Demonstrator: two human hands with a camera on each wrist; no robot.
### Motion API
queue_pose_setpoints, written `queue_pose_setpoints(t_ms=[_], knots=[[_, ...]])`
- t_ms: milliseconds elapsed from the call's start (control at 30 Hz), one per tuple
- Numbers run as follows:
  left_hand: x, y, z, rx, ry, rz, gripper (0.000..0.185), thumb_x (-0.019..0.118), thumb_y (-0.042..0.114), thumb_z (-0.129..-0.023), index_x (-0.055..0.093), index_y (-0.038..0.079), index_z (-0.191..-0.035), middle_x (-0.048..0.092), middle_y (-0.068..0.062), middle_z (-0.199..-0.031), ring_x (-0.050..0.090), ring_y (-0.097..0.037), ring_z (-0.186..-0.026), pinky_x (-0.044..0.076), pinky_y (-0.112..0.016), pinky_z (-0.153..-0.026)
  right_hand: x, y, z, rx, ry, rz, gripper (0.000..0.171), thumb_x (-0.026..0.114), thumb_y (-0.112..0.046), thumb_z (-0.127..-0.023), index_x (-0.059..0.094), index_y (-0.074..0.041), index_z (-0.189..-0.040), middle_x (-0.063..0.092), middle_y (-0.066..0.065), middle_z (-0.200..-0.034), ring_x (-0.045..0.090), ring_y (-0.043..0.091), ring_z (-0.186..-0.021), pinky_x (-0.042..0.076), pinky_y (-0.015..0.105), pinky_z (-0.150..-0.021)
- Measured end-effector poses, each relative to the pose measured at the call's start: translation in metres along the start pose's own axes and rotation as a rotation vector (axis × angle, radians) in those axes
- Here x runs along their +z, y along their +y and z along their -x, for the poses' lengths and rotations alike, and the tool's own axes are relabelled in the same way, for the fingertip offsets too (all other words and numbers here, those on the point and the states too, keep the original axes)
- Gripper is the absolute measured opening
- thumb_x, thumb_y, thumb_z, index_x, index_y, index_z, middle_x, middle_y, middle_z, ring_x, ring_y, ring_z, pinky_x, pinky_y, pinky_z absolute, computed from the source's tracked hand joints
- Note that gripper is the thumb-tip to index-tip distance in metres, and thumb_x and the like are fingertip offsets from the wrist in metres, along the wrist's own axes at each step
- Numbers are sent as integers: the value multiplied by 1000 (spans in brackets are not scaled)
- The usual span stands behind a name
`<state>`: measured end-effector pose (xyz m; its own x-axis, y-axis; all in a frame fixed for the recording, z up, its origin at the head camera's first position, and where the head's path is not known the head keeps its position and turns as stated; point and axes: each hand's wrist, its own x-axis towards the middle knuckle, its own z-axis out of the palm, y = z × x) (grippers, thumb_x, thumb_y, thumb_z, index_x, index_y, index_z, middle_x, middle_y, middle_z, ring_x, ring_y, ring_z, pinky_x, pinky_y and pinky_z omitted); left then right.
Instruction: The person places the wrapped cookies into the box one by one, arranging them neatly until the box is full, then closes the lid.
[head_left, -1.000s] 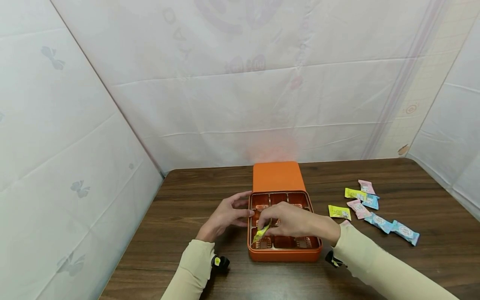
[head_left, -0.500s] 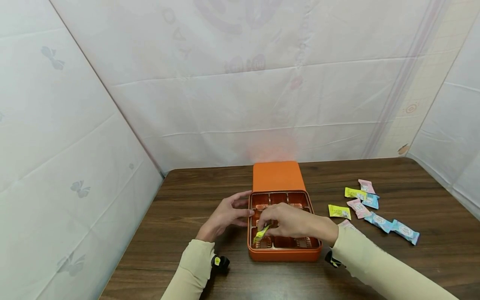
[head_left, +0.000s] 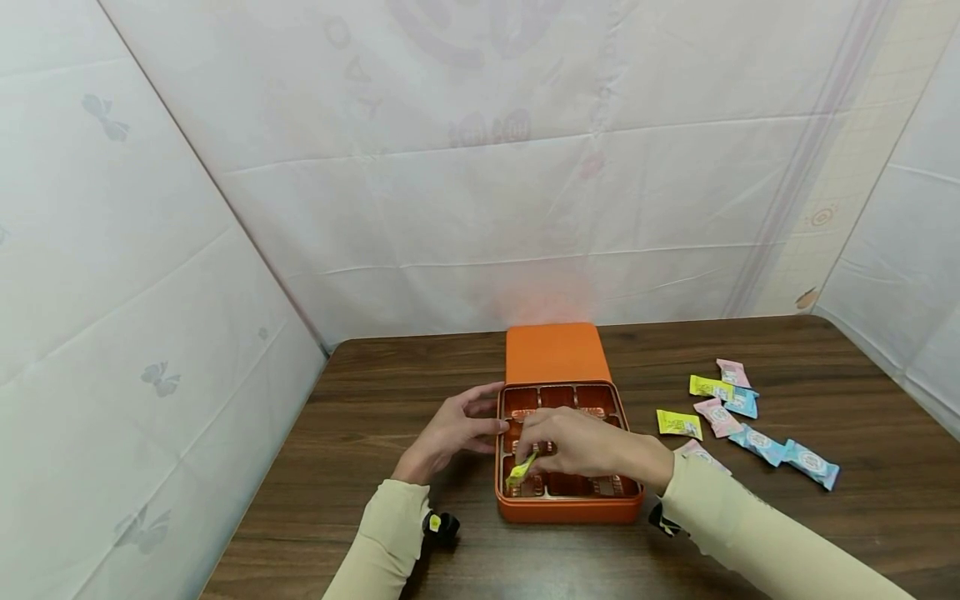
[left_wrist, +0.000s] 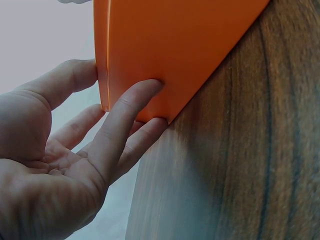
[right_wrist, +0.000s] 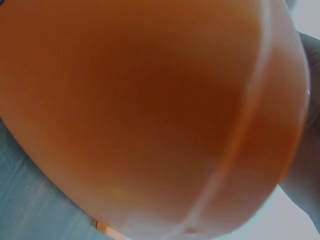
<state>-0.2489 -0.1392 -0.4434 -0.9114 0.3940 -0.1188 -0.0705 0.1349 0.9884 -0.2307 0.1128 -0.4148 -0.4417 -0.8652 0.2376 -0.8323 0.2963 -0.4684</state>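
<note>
An orange tin (head_left: 572, 511) stands on the table, fitted with a shiny reddish-brown tray of compartments. Over its front left compartment, my right hand (head_left: 573, 439) pinches a small yellow wrapped candy (head_left: 519, 473). My left hand (head_left: 453, 429) rests at the tin's left side. In the left wrist view, the fairly straight fingers (left_wrist: 130, 102) touch the outer wall and the thumb tip lies at the rim. The right wrist view is mostly filled by the tin's blurred orange wall (right_wrist: 140, 110); that hand's fingertips are hidden there.
Behind the tin is its orange lid (head_left: 557, 354). Several wrapped candies lie to the right, among them a yellow one (head_left: 679, 424), a pink one (head_left: 717, 417) and a blue one (head_left: 812, 465). A pink candy (head_left: 702, 455) sits near the right sleeve. White sheeting (head_left: 465, 208) hangs behind the table.
The yellow candy in my right hand has tilted and shifted very slightly. My right forearm moved a little left, showing more of the pink candy beside the sleeve. The left hand stays put.
</note>
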Motion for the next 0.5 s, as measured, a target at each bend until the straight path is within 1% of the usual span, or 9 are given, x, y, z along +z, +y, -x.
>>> queue_pose_setpoints(t_ms=[67,167,233,300,400,500], knots=[[0,0,0,1,-2,1,64,73,1,-100,51,10,-159,57,-26,-149,73,-35,-110,64,-50,-82,0,1,0,-1,5,-4,15,84,-12,-94,80,-18,-107,69,-11,-107,64,5,-103,57,28,-89],[0,0,0,1,-2,0,64,73,1,-100,51,10,-159,57,-26,-149,72,-35,-110,64,-50,-82,0,1,1,10,8,-14,14,84,-17,-94,81,-17,-108,70,-11,-108,67,17,-117,57,35,-99],[0,0,0,0,-1,-2,64,73,2,-100,50,10,-159,56,-26,-150,72,-35,-110,64,-50,-82,-1,1,1,19,10,-24,15,84,-21,-95,81,-16,-110,71,-11,-110,67,20,-119,56,38,-100],[0,0,0,-2,-1,-4,64,73,2,-100,50,11,-160,56,-26,-150,73,-35,-110,64,-50,-82,-2,0,2,31,12,-33,16,83,-23,-97,81,-16,-111,70,-11,-113,65,26,-125,55,43,-104],[0,0,-1,-4,-2,-4,65,74,2,-100,49,10,-160,55,-26,-150,73,-35,-110,64,-50,-82,-2,-1,3,36,18,-50,18,81,-26,-98,80,-16,-113,70,-11,-115,66,23,-119,56,43,-101],[0,0,-1,-8,-1,-2,65,74,2,-100,49,10,-160,55,-26,-150,73,-35,-109,64,-49,-82,-2,0,4,40,25,-63,18,81,-27,-98,80,-16,-113,69,-11,-116,64,27,-126,54,46,-105]])
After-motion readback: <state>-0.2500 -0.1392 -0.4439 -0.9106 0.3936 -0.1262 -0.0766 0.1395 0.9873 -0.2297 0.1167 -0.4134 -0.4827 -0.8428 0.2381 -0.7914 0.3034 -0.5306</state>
